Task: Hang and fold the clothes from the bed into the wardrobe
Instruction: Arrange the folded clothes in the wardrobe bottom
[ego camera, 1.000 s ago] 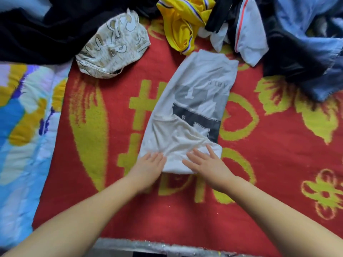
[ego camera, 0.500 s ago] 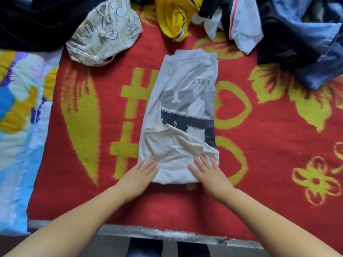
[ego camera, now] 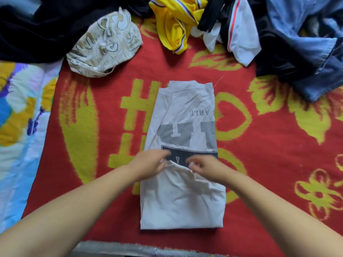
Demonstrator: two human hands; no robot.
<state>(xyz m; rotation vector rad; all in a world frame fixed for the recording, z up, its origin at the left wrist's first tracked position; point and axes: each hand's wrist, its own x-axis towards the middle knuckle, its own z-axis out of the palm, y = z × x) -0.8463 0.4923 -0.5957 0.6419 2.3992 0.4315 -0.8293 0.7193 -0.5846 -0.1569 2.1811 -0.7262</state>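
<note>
White shirt (ego camera: 182, 182) lies mid-bed (ego camera: 278, 164), narrow-folded. Both hands, left (ego camera: 150, 164) and right (ego camera: 204, 166), have moved from its near hem up to the flap's edge, pinching it: the next fold seems underway.

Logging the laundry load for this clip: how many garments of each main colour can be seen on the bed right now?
White or off-white: 3, the folded T-shirt, the gold-patterned garment, the red-striped garment
Black: 2, left garment, right garment
Yellow: 1, jersey
Blue denim: 1, pile, possibly more than one piece
Total: 7
</note>
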